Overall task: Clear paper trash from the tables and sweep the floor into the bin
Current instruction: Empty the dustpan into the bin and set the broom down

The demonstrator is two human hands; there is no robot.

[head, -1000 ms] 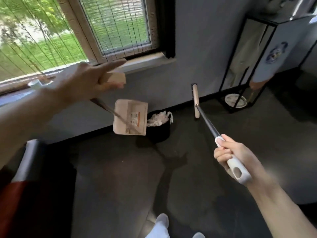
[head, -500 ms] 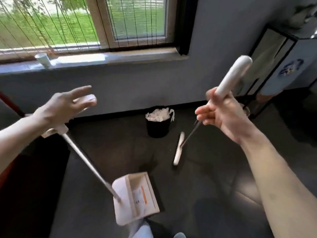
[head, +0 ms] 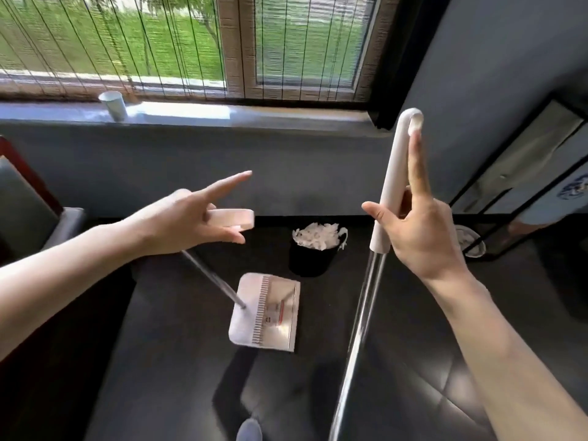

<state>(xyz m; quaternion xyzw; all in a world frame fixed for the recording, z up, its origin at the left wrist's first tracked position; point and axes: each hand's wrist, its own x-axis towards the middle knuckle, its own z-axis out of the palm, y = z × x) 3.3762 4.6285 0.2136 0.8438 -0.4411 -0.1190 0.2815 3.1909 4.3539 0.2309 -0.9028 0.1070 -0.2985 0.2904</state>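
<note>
My left hand [head: 191, 222] holds the pale grip of the dustpan handle [head: 234, 219], index finger stretched out. A metal rod runs down from it to the cream dustpan [head: 267, 313], which rests on the dark floor. My right hand [head: 416, 230] holds the white broom handle [head: 393, 183] upright, with one finger laid along it. The broom's metal shaft [head: 359, 329] drops out of the bottom of the frame, so its head is hidden. A small black bin [head: 310, 259] heaped with white paper [head: 318, 238] stands by the wall behind the dustpan.
A white cup [head: 114, 105] sits on the windowsill. A black-framed glass cabinet [head: 521, 173] stands at the right with a round plate [head: 471, 245] at its foot. A seat with a red edge [head: 28, 198] is at the left. My shoe tip [head: 249, 431] shows below.
The dustpan came down from above the bin to the floor. The broom swung from pointing forward to upright, its head leaving view. My right hand's grip loosened.
</note>
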